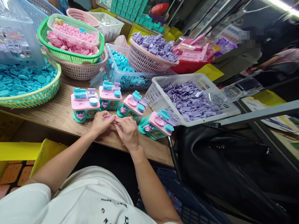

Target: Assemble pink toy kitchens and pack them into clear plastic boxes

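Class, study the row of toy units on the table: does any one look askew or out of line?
Yes. The rightmost toy unit lies tipped, near the table's front edge, while the other three units stand upright. Both hands, left hand and right hand, pinch a small pink part.

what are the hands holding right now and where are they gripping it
Both hands, left hand and right hand, pinch a small pink plastic piece between the fingertips at its edges, just above the wooden table.
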`<state>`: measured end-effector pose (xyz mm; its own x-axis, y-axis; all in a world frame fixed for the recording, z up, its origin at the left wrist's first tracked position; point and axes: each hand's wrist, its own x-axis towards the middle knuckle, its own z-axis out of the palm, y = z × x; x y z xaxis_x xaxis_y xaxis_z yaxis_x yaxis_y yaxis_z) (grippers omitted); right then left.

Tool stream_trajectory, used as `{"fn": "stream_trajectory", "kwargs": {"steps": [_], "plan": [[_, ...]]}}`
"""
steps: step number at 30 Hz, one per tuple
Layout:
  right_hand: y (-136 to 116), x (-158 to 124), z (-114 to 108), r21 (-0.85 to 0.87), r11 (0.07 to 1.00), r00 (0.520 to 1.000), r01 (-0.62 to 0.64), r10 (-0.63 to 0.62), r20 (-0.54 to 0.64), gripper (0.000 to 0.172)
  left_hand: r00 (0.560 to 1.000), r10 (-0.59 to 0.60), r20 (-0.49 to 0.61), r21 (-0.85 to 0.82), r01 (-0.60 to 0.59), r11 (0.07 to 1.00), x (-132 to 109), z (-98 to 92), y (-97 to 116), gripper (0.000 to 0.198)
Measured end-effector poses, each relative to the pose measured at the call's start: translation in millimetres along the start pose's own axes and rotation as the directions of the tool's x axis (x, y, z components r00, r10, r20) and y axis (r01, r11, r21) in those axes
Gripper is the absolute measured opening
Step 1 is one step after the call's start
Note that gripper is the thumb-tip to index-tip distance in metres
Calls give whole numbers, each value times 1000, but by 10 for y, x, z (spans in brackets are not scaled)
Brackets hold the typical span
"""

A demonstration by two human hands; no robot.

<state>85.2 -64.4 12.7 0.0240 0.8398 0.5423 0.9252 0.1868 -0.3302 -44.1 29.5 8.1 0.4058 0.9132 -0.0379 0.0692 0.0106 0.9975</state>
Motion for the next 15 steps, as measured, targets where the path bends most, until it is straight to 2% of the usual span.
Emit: {"fn": "stream_trajectory", "kwargs": {"steps": [3, 5, 8, 11, 15], "plan": [[63, 213, -34, -49, 997, 998, 55, -55, 18, 18, 1000, -13, 18, -265, 17, 964, 15, -18, 5, 46], [99, 436, -57, -64, 993, 995, 97, -96, 6, 20, 1000, -15, -2, -316, 14, 949, 16, -14, 0, 49], [154, 836, -48, -83, 986, 989, 147, -145, 24, 23, 1000, 17, -3, -224, -17, 974, -5, -6, -15, 49], [219, 1191, 22, -85, 974, 972, 210, -198, 124, 23, 997, 78, 29, -106, -75, 992, -42, -9, -14, 41], [287, 1430, 104, -166, 934, 935, 317, -279, 217, 25, 992, 109, 61, -33, -107, 994, -69, -21, 2, 33]]}}
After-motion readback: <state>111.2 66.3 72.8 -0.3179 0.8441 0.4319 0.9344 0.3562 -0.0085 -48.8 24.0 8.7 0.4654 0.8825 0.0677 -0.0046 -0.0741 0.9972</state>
